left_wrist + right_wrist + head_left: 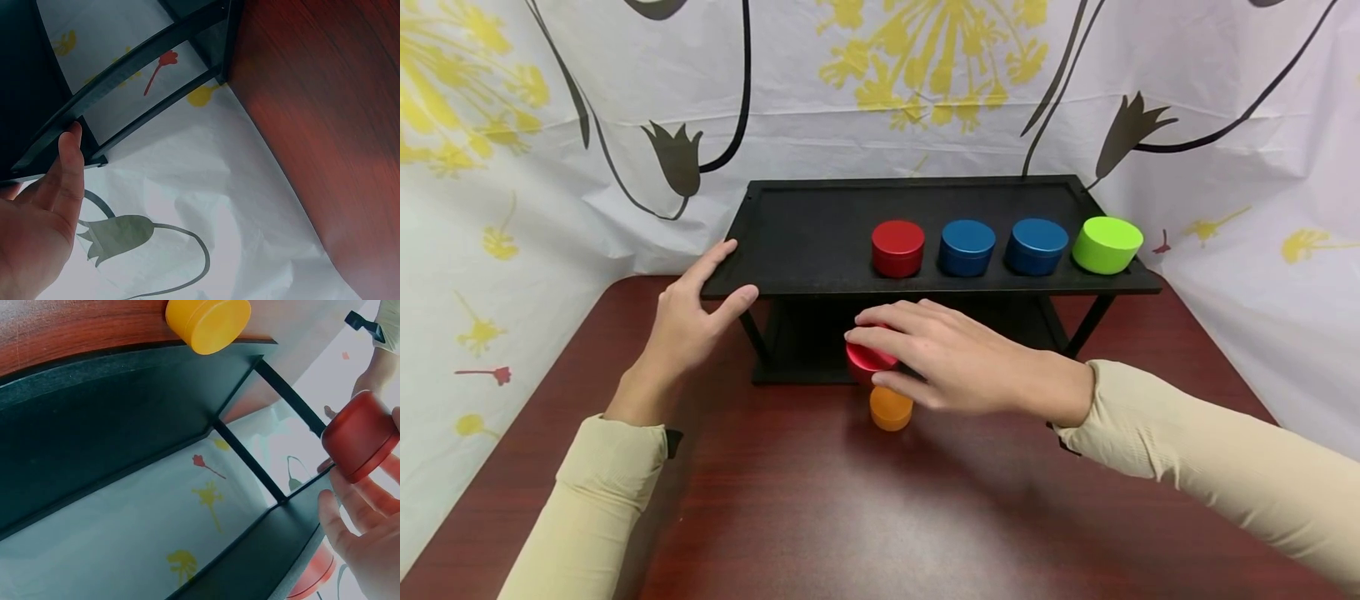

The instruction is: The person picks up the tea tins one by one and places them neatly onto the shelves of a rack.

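Observation:
My right hand (951,354) holds a red round tin (867,360) in front of the black two-tier shelf (812,237). In the right wrist view the red tin (359,437) sits between fingers and thumb. Just below it in the head view, an orange-yellow round tin (891,410) stands on the table by the lower tier. My left hand (681,321) rests against the shelf's front left corner, its fingers fairly straight. In the left wrist view, fingertips of the left hand (47,219) touch the shelf's side edge.
Along the front of the upper tier stand another red tin (898,250), two blue tins (967,248) (1037,247) and a lime-green tin (1107,246). The shelf stands on a dark red wooden table (775,517). Behind and beside hangs a white flower-patterned sheet (820,137).

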